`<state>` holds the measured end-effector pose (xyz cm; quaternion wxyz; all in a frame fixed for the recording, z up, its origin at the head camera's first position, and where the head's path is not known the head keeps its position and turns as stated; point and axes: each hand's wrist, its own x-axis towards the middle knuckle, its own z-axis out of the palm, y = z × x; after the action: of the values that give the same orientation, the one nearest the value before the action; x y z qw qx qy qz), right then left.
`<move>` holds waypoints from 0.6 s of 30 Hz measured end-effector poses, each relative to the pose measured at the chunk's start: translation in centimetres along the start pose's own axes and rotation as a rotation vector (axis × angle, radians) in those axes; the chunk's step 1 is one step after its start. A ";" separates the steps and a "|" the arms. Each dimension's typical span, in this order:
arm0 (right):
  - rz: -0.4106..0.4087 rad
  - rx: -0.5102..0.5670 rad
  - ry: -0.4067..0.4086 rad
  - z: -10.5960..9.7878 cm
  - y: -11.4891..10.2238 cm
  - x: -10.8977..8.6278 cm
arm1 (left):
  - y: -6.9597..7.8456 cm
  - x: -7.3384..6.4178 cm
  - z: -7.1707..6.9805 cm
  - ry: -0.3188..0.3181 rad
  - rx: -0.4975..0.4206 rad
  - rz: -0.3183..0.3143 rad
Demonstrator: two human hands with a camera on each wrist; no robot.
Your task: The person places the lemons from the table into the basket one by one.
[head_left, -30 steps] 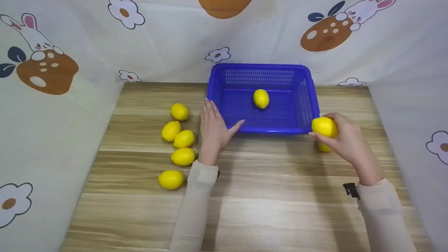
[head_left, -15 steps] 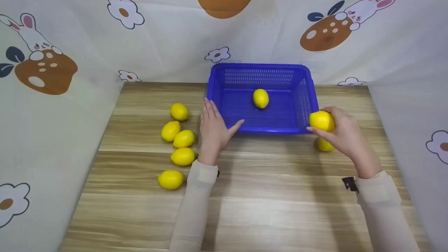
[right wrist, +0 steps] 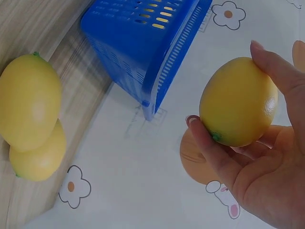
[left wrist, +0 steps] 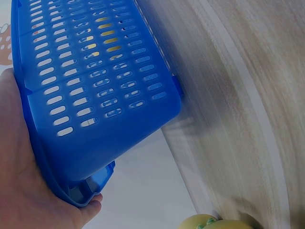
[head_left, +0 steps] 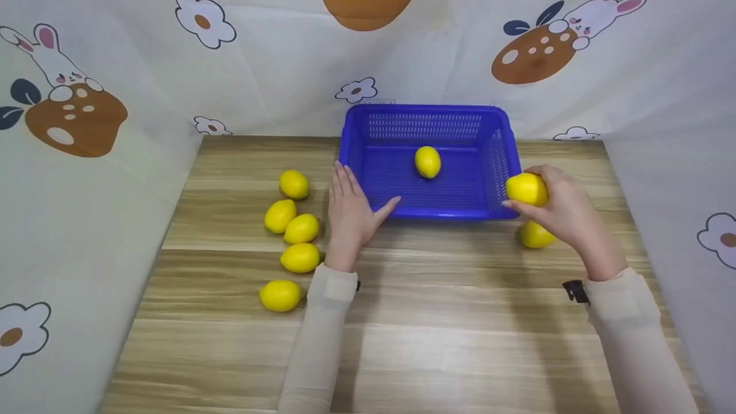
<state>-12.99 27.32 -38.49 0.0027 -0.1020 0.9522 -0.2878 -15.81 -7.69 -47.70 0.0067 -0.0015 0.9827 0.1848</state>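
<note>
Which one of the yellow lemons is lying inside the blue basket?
The single lemon on the floor of the basket. Of the others, one is held in the right grip and the rest lie on the table.

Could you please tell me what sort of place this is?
It is probably a staged tabletop setup indoors: a wood-grain table, cartoon-printed sheeting around it on three visible sides, and a blue basket with yellow lemons nearby.

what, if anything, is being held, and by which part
The right hand holds a yellow oval lemon by its rounded sides. The left hand rests against the blue rectangular plastic basket.
</note>
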 end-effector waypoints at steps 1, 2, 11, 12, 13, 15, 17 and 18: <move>0.001 -0.002 -0.001 -0.1 0.0 0.1 | 0.0 0.0 0.0 0.001 0.003 -0.001; 0.003 -0.004 -0.004 -0.1 0.0 0.2 | 0.0 0.0 -0.1 0.003 0.006 -0.001; 0.024 -0.020 -0.050 -0.7 -0.3 1.3 | 0.0 -0.1 -0.1 -0.007 0.014 -0.006; 0.023 -0.024 -0.050 -0.7 -0.3 1.4 | 0.0 -0.1 -0.1 -0.006 0.017 -0.006; 0.024 -0.026 -0.051 -0.8 -0.3 1.6 | 0.0 -0.1 -0.1 -0.004 0.020 -0.005; 0.024 -0.032 -0.052 -0.8 -0.3 1.8 | 0.0 -0.1 -0.1 0.000 0.027 -0.002; 0.037 -0.032 -0.064 -0.9 -0.4 2.0 | 0.1 0.0 -0.1 0.004 0.031 -0.001; 0.045 -0.030 -0.071 -0.9 -0.4 2.1 | 0.1 0.0 -0.1 0.003 0.030 -0.001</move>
<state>-15.06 27.11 -37.42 0.0416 -0.0906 0.9579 -0.2693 -15.76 -7.63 -47.58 0.0052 -0.0020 0.9854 0.1702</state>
